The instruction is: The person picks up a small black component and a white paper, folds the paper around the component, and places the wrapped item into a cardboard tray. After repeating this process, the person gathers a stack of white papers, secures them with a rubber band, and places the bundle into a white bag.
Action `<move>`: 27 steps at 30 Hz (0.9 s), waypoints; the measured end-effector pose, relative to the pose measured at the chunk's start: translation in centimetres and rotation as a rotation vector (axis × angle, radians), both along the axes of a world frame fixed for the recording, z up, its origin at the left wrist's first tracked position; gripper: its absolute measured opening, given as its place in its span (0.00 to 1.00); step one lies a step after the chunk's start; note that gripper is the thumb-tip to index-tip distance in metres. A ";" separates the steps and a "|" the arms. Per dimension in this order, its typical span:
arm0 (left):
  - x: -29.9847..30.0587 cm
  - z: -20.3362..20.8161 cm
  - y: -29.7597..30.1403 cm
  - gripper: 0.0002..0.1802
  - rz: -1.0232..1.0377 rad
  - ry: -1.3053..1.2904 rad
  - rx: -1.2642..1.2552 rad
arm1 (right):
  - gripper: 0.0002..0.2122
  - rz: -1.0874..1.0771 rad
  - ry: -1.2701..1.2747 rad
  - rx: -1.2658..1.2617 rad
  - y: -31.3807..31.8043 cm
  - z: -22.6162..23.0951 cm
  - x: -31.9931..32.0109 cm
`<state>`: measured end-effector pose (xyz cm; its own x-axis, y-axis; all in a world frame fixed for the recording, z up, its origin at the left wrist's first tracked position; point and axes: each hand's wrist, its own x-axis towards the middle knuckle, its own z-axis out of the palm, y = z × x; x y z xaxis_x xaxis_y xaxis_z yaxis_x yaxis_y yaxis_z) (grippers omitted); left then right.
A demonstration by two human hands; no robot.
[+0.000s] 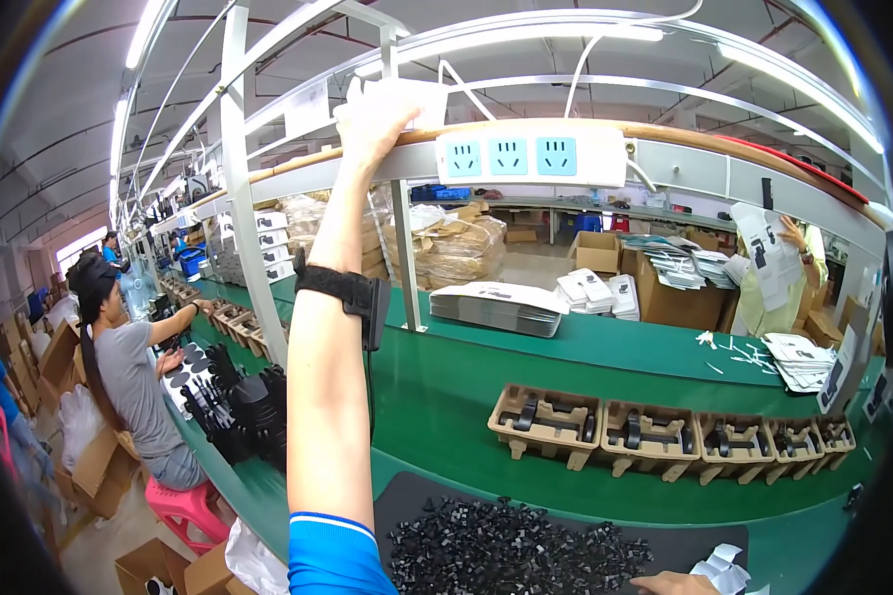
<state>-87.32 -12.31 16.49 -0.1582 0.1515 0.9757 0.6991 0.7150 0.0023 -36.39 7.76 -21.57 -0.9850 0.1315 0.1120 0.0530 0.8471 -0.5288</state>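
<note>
My left arm reaches up to the overhead rail, with a black strap and a small black device (372, 312) on the forearm. My left hand (370, 124) is at a bright white thing (417, 104) on top of the rail. Glare washes out its fingers, so I cannot tell whether it grips that thing. At the lower edge my right hand (675, 583) shows only in part, a finger stretched out by the heap of small black parts (511, 550). The heap lies on a dark mat (407, 491). Crumpled white papers (722, 570) lie beside my right hand.
Several cardboard trays (546, 416) with black parts line the green conveyor (437, 416). A socket strip (531, 159) hangs on the rail. Stacked white printed sheets (501, 307) lie beyond. One person (134, 357) sits at left by black parts; another (789, 268) holds a sheet at right.
</note>
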 end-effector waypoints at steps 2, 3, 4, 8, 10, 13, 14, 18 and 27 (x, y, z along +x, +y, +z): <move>0.1 -0.3 -0.3 0.48 -0.044 0.219 0.309 | 0.17 0.002 -0.016 -0.003 -0.4 0.1 0.1; 0.2 -0.5 -1.3 0.48 -0.040 0.218 0.311 | 0.17 0.007 -0.018 0.000 -0.6 0.2 0.1; 1.9 -0.9 -1.6 0.49 -0.523 0.061 0.474 | 0.16 -0.013 -0.019 -0.008 -0.8 0.6 0.2; 7.0 -1.6 -8.0 0.61 -1.255 -0.061 0.659 | 0.16 -0.021 -0.043 -0.020 -1.3 1.6 0.8; 10.6 -3.9 -10.1 0.47 -1.196 -0.042 0.608 | 0.15 0.001 -0.059 -0.023 -1.5 2.1 0.4; 12.9 -8.7 -14.0 0.43 -0.941 -0.141 0.428 | 0.15 0.056 -0.075 -0.001 -2.7 2.7 -0.4; 13.6 -10.9 -15.0 0.41 -0.860 -0.202 0.376 | 0.15 0.084 -0.071 0.025 -3.1 2.8 -0.6; 15.3 -22.9 -18.2 0.37 -0.631 -0.435 0.355 | 0.17 0.356 -0.128 0.180 -3.7 2.1 -3.9; 13.9 -48.2 -17.4 0.41 -0.049 -0.819 0.365 | 0.14 0.340 -0.184 0.041 -7.4 3.3 0.2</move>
